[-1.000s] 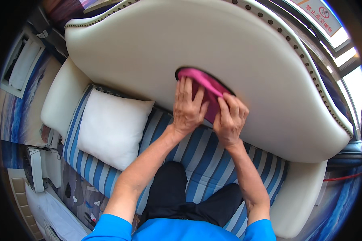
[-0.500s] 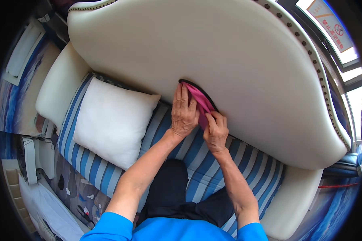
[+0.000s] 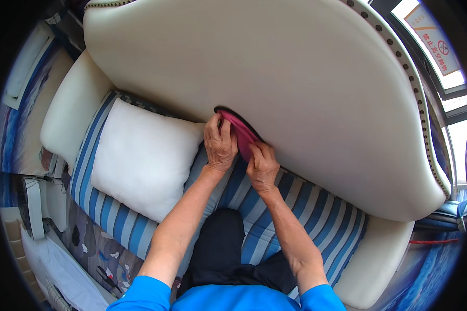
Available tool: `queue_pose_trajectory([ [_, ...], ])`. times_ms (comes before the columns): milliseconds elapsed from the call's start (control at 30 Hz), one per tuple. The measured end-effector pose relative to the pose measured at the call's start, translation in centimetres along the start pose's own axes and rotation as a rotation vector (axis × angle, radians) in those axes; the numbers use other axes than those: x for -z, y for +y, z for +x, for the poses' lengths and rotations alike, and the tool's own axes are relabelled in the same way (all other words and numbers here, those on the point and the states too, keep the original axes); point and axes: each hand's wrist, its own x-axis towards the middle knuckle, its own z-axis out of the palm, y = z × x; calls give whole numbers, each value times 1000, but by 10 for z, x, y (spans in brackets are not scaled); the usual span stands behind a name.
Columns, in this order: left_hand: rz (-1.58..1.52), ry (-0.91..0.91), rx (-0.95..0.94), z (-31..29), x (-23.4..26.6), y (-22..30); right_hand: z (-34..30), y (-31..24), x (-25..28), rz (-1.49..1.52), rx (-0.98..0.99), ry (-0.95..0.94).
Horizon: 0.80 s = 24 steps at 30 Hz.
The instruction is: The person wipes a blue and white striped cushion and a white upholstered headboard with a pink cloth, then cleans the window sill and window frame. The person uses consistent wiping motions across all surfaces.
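A pink piece of soft fabric with a black curved edge (image 3: 240,133) is held up in front of the cream sofa back, its kind hard to make out. My left hand (image 3: 221,146) has its bent fingers closed on the upper left part, near the white pillow's corner. Lower down, my right hand (image 3: 263,167) pinches the other end between thumb and fingers. The folds between both hands and the underside are partly hidden. Beneath my hands lies the blue, grey and white striped seat cushion (image 3: 316,215).
A plump white pillow (image 3: 140,155) rests on the seat at the left. The tall cream backrest (image 3: 296,78) has a studded rim, and padded arms (image 3: 376,269) close both ends. Scraps lie on the floor (image 3: 96,249) at lower left. A window (image 3: 441,52) stands at upper right.
Both hands and the pink fabric have shifted left, closer to the pillow. My left fingers are now more bent and spread over the fabric; my right hand keeps its pinch.
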Motion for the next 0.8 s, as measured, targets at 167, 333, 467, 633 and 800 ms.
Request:
queue_pose_trajectory([
  [167, -63, -152, 284, -36, -19, -4, -28, 25, -13, -27, -108, -62],
  [333, -138, -213, 471, -62, -46, 22, -46, 51, 1, -66, -139, -26],
  [467, -255, -323, 455, -81, -47, 69, -69, 80, 30, -148, -257, 28],
  [633, -356, -336, 238, -72, -39, 115, -97, 106, 57, -180, -570, 187],
  [800, -384, -273, 68, -51, -29, 142, -79, 90, 66, 220, -1117, 317],
])
